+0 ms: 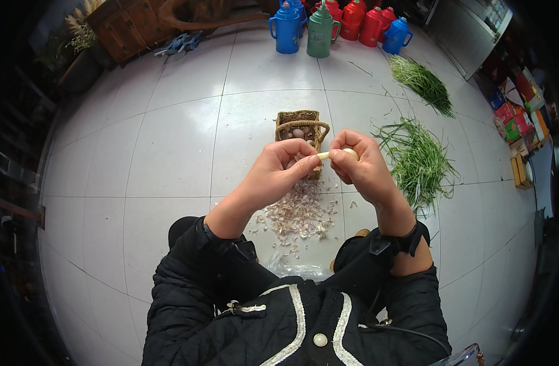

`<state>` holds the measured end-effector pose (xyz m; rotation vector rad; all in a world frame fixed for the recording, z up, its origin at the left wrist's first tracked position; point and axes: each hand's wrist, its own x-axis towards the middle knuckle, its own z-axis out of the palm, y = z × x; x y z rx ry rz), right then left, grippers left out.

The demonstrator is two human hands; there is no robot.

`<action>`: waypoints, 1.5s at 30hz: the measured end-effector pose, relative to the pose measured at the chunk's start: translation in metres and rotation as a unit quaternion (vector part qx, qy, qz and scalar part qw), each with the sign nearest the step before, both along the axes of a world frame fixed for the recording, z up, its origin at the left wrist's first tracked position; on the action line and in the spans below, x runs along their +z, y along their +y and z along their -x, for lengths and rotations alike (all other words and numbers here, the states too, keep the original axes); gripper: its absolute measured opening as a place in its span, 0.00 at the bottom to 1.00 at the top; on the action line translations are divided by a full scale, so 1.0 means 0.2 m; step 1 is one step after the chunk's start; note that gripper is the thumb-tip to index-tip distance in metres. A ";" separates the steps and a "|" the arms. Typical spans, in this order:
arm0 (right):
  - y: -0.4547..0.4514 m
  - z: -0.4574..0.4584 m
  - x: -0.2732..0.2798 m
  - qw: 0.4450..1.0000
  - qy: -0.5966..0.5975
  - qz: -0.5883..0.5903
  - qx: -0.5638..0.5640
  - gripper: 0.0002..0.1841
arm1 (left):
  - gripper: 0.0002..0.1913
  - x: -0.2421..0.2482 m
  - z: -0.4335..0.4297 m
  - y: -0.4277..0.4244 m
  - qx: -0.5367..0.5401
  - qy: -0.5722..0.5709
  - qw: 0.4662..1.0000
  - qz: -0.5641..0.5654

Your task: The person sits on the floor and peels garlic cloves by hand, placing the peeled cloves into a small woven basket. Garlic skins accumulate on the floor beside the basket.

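Note:
My left hand (284,167) pinches one end of a slim, pale peeled garlic clove (323,156) between thumb and forefinger. The thumb and fingers of my right hand (359,162) grip its other end. A rounder pale piece of garlic (351,153) shows in the curl of my right fingers; whether the two pieces are joined, I cannot tell. Behind my hands stands a woven basket (298,114) with a looped handle, partly covered by my left hand. A garlic bulb (298,133) lies inside it. Papery garlic skins (300,212) are scattered over the floor below my hands.
Cut green leafy stalks (416,160) lie in a loose heap to the right, with a neater bundle (423,84) beyond. Blue, green and red vacuum flasks (319,39) line the far side. Clear plastic (302,270) rests between my feet. Boxes (519,119) are stacked at right.

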<state>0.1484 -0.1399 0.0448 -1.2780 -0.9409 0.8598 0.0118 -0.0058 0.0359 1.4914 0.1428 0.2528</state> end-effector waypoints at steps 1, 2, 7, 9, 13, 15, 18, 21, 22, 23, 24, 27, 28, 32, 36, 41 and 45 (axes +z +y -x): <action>0.00 -0.01 -0.01 0.998 0.052 0.010 0.017 0.06 | 0.08 -0.01 0.00 0.00 -0.013 0.017 0.999 0.042; 0.00 -0.01 -0.01 0.993 0.108 0.021 0.034 0.06 | 0.08 -0.01 0.00 0.00 -0.029 0.028 0.995 0.088; 0.03 0.04 -0.02 0.995 0.096 0.013 0.022 0.06 | 0.05 -0.04 -0.01 0.01 -0.076 0.057 0.949 0.300; 0.04 0.05 -0.02 0.996 0.085 0.015 0.009 0.06 | 0.05 -0.05 -0.02 0.01 -0.078 0.048 0.937 0.338; 0.03 -0.02 -0.01 0.961 0.276 0.003 0.015 0.06 | 0.06 -0.05 -0.03 0.01 -0.065 0.008 0.927 0.369; 0.03 -0.07 -0.01 0.912 0.407 -0.028 0.046 0.08 | 0.08 -0.05 -0.03 0.01 -0.052 -0.015 0.938 0.343; 0.03 -0.10 -0.03 0.857 0.504 -0.059 0.090 0.10 | 0.09 -0.07 -0.04 0.01 -0.023 -0.047 0.955 0.291; 0.03 -0.08 -0.05 0.933 0.359 0.006 0.013 0.11 | 0.10 -0.10 -0.05 0.00 0.036 -0.056 0.962 0.267; 0.03 -0.07 -0.05 0.943 0.333 0.020 -0.005 0.11 | 0.10 -0.11 -0.05 0.00 0.054 -0.056 0.963 0.258; 0.03 -0.06 -0.05 0.951 0.309 0.028 -0.017 0.11 | 0.10 -0.12 -0.05 0.01 0.067 -0.069 0.963 0.252; 0.03 -0.05 -0.05 0.959 0.283 0.021 -0.010 0.11 | 0.09 -0.12 -0.05 0.02 0.089 -0.047 0.967 0.235; 0.04 -0.02 -0.07 0.969 0.242 0.033 0.019 0.11 | 0.08 -0.14 -0.05 0.05 0.130 -0.032 0.968 0.210; 0.05 0.01 -0.09 0.974 0.220 0.052 0.008 0.10 | 0.08 -0.15 -0.05 0.05 0.137 -0.037 0.967 0.213; 0.09 0.07 -0.16 0.998 0.032 0.047 -0.041 0.11 | 0.08 -0.17 -0.06 0.01 0.146 -0.046 0.970 0.188; 0.09 0.08 -0.17 0.981 -0.151 -0.005 -0.125 0.10 | 0.08 -0.17 -0.09 -0.04 0.176 -0.078 0.976 0.100; 0.06 0.06 -0.13 0.961 -0.247 0.013 -0.126 0.10 | 0.07 -0.15 -0.06 -0.04 0.131 -0.039 0.991 -0.003; 0.06 0.04 -0.13 0.982 -0.164 -0.004 -0.098 0.09 | 0.06 -0.13 -0.06 -0.04 0.113 -0.030 0.992 0.047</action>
